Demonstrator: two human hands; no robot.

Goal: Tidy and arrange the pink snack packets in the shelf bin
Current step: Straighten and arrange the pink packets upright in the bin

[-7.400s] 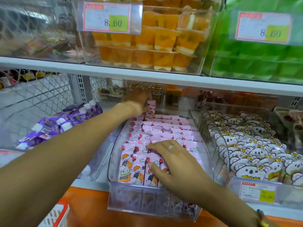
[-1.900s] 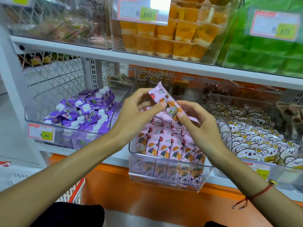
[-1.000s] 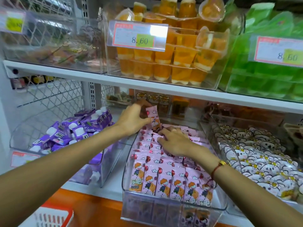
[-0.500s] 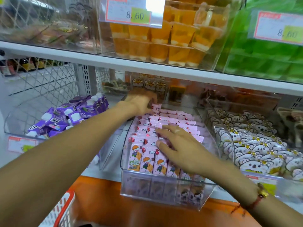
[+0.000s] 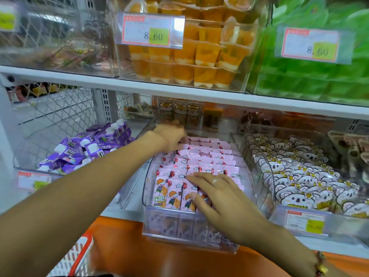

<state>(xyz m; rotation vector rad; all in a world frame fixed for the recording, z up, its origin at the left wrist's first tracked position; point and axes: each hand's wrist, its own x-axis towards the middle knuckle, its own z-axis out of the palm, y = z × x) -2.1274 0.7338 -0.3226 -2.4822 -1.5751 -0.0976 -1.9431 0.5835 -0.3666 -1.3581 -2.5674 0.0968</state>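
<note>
Pink cartoon-printed foil snack packets: my right hand, fingers straight, is pressing the front rows; my left hand, fingers unclear, is reaching back — rows risk toppling.

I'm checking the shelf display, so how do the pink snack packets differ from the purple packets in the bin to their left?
The pink snack packets lie in neat overlapping rows; the purple packets sit in a loose heap. The pink ones show a cartoon child; the purple ones have white caps. The left hand and right hand rest on the pink ones; nobody touches the purple. Both fill clear bins on one shelf.
</note>
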